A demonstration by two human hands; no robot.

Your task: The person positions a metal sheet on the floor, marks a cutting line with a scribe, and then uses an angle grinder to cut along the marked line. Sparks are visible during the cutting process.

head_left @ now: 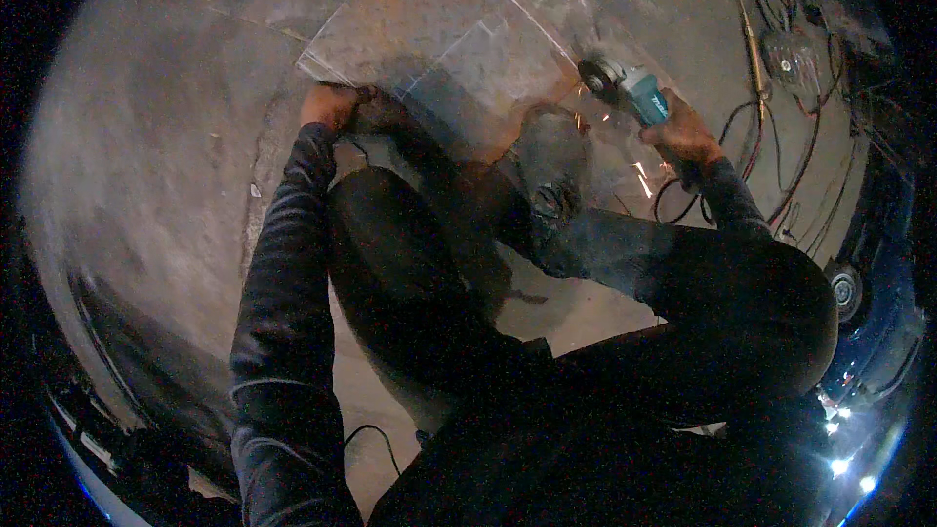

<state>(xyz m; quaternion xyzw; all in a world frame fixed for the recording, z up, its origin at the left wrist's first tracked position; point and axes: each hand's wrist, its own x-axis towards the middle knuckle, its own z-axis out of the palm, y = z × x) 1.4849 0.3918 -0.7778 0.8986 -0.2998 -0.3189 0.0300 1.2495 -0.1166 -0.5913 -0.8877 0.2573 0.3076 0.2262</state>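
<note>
A scuffed metal plate (429, 34) with pale scribed lines and rusty patches lies in front of me. My left hand (332, 107) is closed on its near left corner. My right hand (683, 135) grips a teal and black angle grinder (636, 93), whose disc is at the plate's right edge. Orange sparks (641, 176) fly below the disc, and thin haze hangs there. My dusty boot (551, 156) is at the plate's near edge, between my two hands.
A grey concrete floor (146, 185) surrounds me. At the right lie cables (810, 127), a long yellowish tool (752, 44) and a small roundish object (786, 63). A wheel (844, 288) and dark blue equipment with bright lights sit at the right rim. A loose cord (376, 429) runs near my left forearm.
</note>
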